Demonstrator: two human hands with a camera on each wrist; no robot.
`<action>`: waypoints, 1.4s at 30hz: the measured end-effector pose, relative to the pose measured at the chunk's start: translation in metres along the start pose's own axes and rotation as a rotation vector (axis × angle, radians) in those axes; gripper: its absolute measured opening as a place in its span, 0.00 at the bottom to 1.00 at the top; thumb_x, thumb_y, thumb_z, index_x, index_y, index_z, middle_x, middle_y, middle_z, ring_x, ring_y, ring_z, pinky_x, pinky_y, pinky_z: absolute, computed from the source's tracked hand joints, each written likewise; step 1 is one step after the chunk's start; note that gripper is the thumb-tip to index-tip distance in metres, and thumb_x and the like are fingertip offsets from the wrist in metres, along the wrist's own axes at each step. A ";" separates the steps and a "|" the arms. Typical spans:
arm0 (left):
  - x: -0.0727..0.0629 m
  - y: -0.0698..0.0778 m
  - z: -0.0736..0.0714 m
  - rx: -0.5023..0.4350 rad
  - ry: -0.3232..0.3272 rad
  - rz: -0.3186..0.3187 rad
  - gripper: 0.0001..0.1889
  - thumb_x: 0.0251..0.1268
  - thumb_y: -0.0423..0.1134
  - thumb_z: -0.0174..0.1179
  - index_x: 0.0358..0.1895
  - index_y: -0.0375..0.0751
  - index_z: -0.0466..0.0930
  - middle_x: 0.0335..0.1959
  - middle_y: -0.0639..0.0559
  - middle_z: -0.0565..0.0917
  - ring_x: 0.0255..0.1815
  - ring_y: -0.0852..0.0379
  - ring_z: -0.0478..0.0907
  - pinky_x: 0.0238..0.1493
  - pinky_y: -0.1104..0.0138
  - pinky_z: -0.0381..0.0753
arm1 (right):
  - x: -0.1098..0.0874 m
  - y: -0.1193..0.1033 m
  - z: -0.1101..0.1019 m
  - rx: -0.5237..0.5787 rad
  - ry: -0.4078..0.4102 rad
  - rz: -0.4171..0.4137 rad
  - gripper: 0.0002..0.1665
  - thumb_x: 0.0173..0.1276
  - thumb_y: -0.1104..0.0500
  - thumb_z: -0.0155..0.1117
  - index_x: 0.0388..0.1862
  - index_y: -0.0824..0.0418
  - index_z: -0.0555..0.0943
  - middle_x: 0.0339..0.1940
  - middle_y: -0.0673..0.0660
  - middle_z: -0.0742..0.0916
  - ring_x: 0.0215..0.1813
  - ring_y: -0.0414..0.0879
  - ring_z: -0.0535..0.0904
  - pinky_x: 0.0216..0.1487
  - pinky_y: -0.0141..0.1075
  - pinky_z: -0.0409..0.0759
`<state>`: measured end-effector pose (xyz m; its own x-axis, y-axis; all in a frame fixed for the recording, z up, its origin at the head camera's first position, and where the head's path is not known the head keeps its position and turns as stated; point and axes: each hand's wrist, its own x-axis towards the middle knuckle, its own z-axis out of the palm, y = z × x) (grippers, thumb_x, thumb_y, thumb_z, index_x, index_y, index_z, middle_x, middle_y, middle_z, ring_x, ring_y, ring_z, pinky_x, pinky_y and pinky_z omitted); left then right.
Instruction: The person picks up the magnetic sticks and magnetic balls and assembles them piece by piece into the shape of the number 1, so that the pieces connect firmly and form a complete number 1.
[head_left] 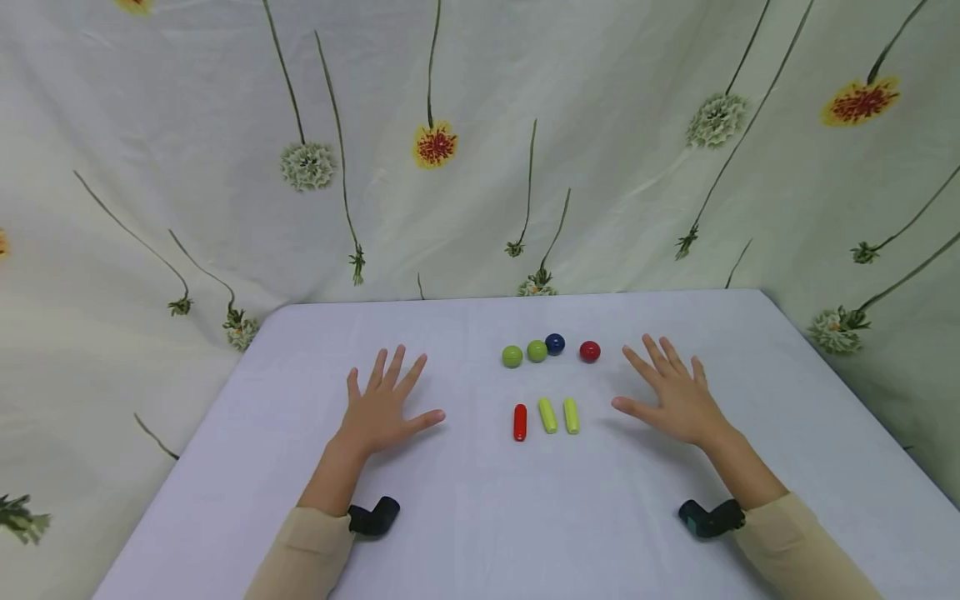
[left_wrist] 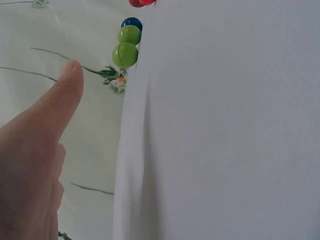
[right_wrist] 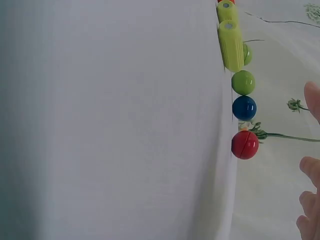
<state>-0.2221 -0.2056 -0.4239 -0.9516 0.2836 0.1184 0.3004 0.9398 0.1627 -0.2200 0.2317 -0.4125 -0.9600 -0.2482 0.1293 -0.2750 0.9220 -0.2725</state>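
Note:
Both hands hover over the white table with fingers spread, holding nothing. My left hand (head_left: 378,414) is left of the small objects, its thumb pointing toward a red cylinder (head_left: 520,422). On the other side, my right hand (head_left: 678,400) is nearest to a red ball (head_left: 590,352). Two yellow-green cylinders (head_left: 548,416) lie beside the red one. Behind them sit two green balls (head_left: 512,357) and a dark blue ball (head_left: 555,344), the blue one close against a green one. The right wrist view shows the red ball (right_wrist: 245,145) with a seam line around it.
A white cloth covers the table (head_left: 465,533). A flower-printed curtain (head_left: 480,192) hangs behind and at both sides. Black devices (head_left: 375,517) are strapped at both wrists, by the beige sleeves (head_left: 303,554).

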 end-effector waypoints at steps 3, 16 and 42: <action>0.004 0.006 0.000 -0.011 0.003 0.011 0.51 0.57 0.76 0.50 0.79 0.54 0.47 0.79 0.42 0.42 0.78 0.40 0.31 0.65 0.32 0.31 | 0.001 -0.003 0.001 0.002 -0.003 -0.006 0.52 0.63 0.32 0.60 0.78 0.56 0.57 0.78 0.67 0.52 0.78 0.64 0.38 0.66 0.71 0.34; 0.032 0.033 0.005 -0.034 -0.030 0.049 0.49 0.59 0.74 0.50 0.79 0.56 0.47 0.79 0.46 0.45 0.78 0.43 0.36 0.66 0.33 0.33 | 0.008 -0.026 0.011 0.088 0.046 -0.068 0.48 0.62 0.34 0.63 0.73 0.62 0.66 0.75 0.66 0.64 0.76 0.63 0.52 0.68 0.68 0.48; 0.035 0.095 0.028 -0.490 -0.072 0.111 0.23 0.61 0.51 0.66 0.56 0.41 0.80 0.39 0.54 0.80 0.43 0.55 0.76 0.47 0.60 0.77 | 0.021 -0.078 0.028 0.204 0.063 -0.184 0.37 0.63 0.41 0.66 0.63 0.63 0.76 0.65 0.62 0.77 0.68 0.59 0.67 0.64 0.63 0.63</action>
<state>-0.2290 -0.1008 -0.4316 -0.9092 0.4052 0.0957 0.3784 0.7083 0.5960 -0.2203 0.1464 -0.4151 -0.8897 -0.3809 0.2516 -0.4551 0.7829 -0.4242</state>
